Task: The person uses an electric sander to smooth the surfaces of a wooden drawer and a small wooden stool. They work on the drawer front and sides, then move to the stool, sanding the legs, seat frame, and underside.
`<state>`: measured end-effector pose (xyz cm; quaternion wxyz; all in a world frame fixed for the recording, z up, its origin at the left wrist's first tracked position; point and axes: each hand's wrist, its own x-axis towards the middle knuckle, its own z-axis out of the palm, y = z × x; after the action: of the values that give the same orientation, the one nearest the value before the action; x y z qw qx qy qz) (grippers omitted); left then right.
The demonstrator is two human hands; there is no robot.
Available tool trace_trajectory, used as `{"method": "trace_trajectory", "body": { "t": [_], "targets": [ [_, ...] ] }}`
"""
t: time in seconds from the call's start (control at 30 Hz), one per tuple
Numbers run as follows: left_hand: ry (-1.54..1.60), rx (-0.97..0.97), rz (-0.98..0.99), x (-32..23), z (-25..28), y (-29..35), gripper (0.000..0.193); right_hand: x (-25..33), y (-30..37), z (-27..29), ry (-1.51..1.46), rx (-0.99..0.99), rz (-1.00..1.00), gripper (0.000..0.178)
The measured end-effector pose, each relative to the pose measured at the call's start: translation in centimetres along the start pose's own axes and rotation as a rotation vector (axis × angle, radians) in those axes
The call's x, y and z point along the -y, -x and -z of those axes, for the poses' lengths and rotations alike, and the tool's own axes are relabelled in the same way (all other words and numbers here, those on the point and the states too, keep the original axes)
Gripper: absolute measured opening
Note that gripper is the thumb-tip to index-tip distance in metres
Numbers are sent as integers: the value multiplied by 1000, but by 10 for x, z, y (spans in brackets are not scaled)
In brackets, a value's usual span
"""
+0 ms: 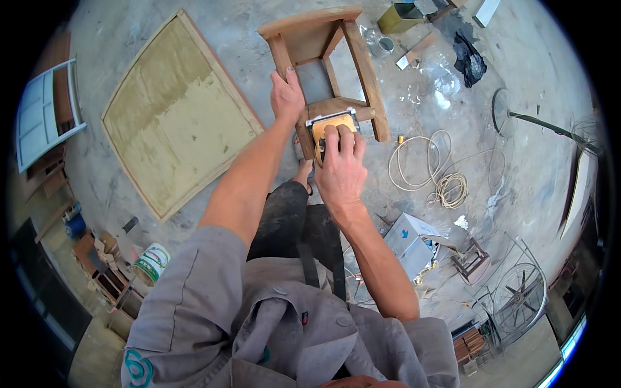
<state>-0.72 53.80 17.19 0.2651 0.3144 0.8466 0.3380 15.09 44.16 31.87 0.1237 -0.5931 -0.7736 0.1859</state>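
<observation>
A brown wooden stool (367, 77) lies on its side in front of me, its seat at the far end and its legs toward me. My left hand (286, 97) is wrapped round the stool's left leg, partway along it. In my right hand (341, 171) is a yellow-orange power sander (336, 121), gripped from above with the fingers over its top. The sander's dark, pale-edged base is at the near end of the stool, over a leg and a crossbar. Whether its pad touches the wood, I cannot tell.
A large greenish framed panel (184, 113) lies on the left. To the right are a coiled pale cord (449, 189), a white-blue carton (414, 242) and a black plastic bag (469, 59). A yellow-green tin (400, 18) stands far ahead; a white-green bucket (152, 262) is at near left.
</observation>
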Motion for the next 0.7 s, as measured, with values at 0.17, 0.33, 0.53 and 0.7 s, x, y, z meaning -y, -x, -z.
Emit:
{"method": "trace_trajectory", "body": {
  "t": [0.17, 0.33, 0.53, 0.7],
  "targets": [
    [5, 20, 19, -12, 6, 4, 52, -35, -25, 25, 165, 1, 64, 65],
    [-34, 17, 44, -11, 4, 4, 54, -84, -51, 86, 320, 145, 77, 66],
    [-32, 50, 71, -10, 4, 4, 55, -87, -16, 96, 352, 294, 188, 77],
    [-1, 67, 91, -16, 3, 3, 54, -79, -37, 75, 415, 288, 271, 77]
  ]
}}
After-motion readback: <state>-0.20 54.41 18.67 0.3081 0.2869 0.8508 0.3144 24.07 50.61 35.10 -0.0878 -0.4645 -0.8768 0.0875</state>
